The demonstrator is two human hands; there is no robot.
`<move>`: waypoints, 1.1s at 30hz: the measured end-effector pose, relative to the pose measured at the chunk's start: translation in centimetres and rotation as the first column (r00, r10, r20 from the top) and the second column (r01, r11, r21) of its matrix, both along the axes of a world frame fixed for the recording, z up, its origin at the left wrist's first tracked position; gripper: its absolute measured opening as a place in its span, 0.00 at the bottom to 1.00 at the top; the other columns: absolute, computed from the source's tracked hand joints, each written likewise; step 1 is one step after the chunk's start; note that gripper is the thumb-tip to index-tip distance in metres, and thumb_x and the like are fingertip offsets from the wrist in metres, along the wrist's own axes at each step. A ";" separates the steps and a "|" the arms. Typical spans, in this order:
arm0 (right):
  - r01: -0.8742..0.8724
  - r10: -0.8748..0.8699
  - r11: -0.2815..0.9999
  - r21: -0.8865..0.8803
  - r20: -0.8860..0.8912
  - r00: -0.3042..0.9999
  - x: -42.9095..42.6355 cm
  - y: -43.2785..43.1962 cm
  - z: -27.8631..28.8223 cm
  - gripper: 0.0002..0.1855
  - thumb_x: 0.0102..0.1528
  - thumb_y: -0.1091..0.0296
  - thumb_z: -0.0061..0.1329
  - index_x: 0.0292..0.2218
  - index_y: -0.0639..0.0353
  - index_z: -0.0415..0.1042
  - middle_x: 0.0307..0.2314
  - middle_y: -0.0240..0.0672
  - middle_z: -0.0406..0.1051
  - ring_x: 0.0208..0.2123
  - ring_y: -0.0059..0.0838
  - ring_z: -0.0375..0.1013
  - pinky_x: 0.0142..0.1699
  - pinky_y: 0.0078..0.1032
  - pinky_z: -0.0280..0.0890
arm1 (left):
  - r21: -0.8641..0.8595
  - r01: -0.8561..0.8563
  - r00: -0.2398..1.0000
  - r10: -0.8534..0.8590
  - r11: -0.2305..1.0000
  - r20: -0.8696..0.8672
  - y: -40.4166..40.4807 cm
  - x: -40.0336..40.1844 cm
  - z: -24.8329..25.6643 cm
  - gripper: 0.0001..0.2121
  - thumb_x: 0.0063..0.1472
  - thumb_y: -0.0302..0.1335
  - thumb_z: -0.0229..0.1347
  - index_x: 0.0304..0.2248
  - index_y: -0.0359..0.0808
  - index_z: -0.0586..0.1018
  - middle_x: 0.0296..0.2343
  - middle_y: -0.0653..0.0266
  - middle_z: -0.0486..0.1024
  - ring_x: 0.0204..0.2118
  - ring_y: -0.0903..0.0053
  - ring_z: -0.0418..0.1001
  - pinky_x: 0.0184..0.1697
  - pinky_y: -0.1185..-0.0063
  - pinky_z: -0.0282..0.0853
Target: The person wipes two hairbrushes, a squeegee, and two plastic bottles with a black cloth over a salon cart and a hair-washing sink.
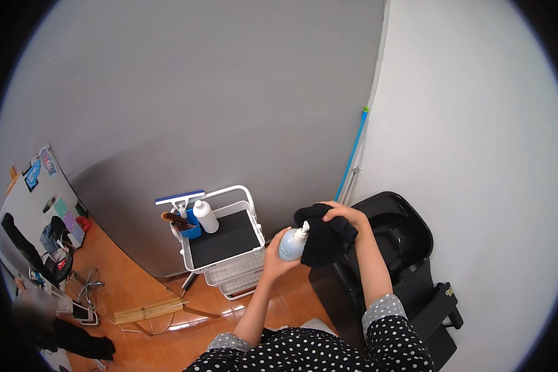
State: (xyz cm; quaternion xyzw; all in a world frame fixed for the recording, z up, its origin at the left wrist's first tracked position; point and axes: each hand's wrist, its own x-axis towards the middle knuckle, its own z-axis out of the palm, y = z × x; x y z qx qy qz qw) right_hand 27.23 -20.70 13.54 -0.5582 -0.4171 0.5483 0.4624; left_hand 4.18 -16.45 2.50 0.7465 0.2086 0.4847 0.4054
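Note:
In front of my body, my left hand grips a pale blue pump bottle with a white pump head, tilted to the right. A black cloth that looks like a towel hangs from my right hand, its left edge against the bottle's pump side. My right fingers pinch the cloth near its top. Left of my hands, a white rolling cart has a black mat on its top tray. A white bottle stands there beside a blue holder with brushes.
A black shampoo basin with a black chair stands at the right. A blue-handled pole leans in the wall corner. A squeegee sits at the cart's back left. A wooden stand and a large mirror lie farther left.

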 end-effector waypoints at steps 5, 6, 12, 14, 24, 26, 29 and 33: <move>0.149 -0.129 0.988 0.043 -0.306 0.943 0.7 -1.5 -1.8 0.24 0.41 0.66 0.50 0.42 0.63 0.70 0.33 0.37 0.72 0.36 0.31 0.70 0.45 0.24 0.64 | -0.094 0.074 0.997 -0.074 0.993 0.009 -0.2 2.1 -1.0 0.40 0.34 0.29 0.68 0.50 0.34 0.64 0.42 0.57 0.70 0.46 0.71 0.68 0.50 0.74 0.62; 0.181 -0.147 0.983 0.043 -0.416 0.897 0.5 -1.5 -2.0 0.23 0.41 0.65 0.50 0.41 0.63 0.71 0.32 0.37 0.72 0.35 0.31 0.71 0.44 0.24 0.65 | -0.105 0.060 0.998 -0.059 0.993 0.018 -0.2 2.6 -1.2 0.40 0.35 0.29 0.68 0.50 0.34 0.64 0.42 0.57 0.70 0.45 0.71 0.69 0.49 0.74 0.62; 0.267 -0.369 0.929 -0.255 -0.634 0.680 0.1 -3.7 -4.8 0.16 0.43 0.63 0.51 0.34 0.61 0.73 0.29 0.36 0.73 0.31 0.29 0.72 0.40 0.24 0.66 | -0.241 -0.199 0.979 0.203 0.950 -0.005 0.1 6.8 -3.3 0.36 0.39 0.29 0.66 0.50 0.34 0.65 0.41 0.53 0.71 0.44 0.64 0.70 0.47 0.73 0.64; 0.277 -0.398 0.917 -0.286 -0.639 0.658 0.6 -4.8 -6.2 0.16 0.42 0.64 0.51 0.34 0.61 0.73 0.30 0.36 0.72 0.32 0.29 0.71 0.41 0.24 0.66 | -0.297 -0.263 0.964 0.264 0.918 -0.039 1.1 7.8 -5.2 0.35 0.40 0.31 0.66 0.49 0.34 0.65 0.41 0.53 0.71 0.44 0.64 0.70 0.46 0.72 0.64; 0.670 -0.633 0.742 -0.030 -0.357 0.686 9.5 -4.3 -8.8 0.24 0.45 0.67 0.50 0.44 0.65 0.65 0.33 0.39 0.70 0.36 0.33 0.71 0.41 0.24 0.66 | -0.383 -0.229 0.973 0.210 0.895 -0.092 1.4 14.5 -6.3 0.37 0.40 0.35 0.66 0.49 0.33 0.63 0.40 0.52 0.70 0.42 0.67 0.70 0.46 0.72 0.64; 0.724 -0.696 0.688 0.049 -0.240 0.677 11.3 -2.8 -11.4 0.26 0.48 0.64 0.50 0.47 0.62 0.62 0.37 0.45 0.67 0.39 0.38 0.69 0.44 0.29 0.64 | -0.407 -0.201 0.979 0.181 0.891 -0.088 1.2 16.3 -5.9 0.37 0.40 0.34 0.66 0.49 0.32 0.63 0.40 0.53 0.70 0.42 0.68 0.70 0.45 0.73 0.64; 0.608 -0.714 0.690 0.392 0.508 0.483 13.1 -0.7 -17.9 0.29 0.49 0.63 0.50 0.51 0.59 0.59 0.40 0.48 0.62 0.45 0.45 0.64 0.49 0.32 0.61 | -0.365 -0.159 0.987 0.150 0.917 -0.052 1.5 18.4 -7.1 0.36 0.41 0.32 0.67 0.49 0.31 0.63 0.40 0.55 0.69 0.42 0.70 0.69 0.45 0.74 0.64; 0.330 -0.290 0.923 0.197 0.921 0.261 11.5 -0.8 -24.0 0.40 0.40 0.68 0.56 0.54 0.42 0.56 0.47 0.49 0.53 0.48 0.49 0.57 0.49 0.37 0.62 | -0.439 -0.132 0.991 0.114 0.888 -0.068 0.9 20.5 -7.3 0.35 0.42 0.31 0.66 0.48 0.30 0.63 0.40 0.56 0.69 0.42 0.71 0.69 0.44 0.74 0.64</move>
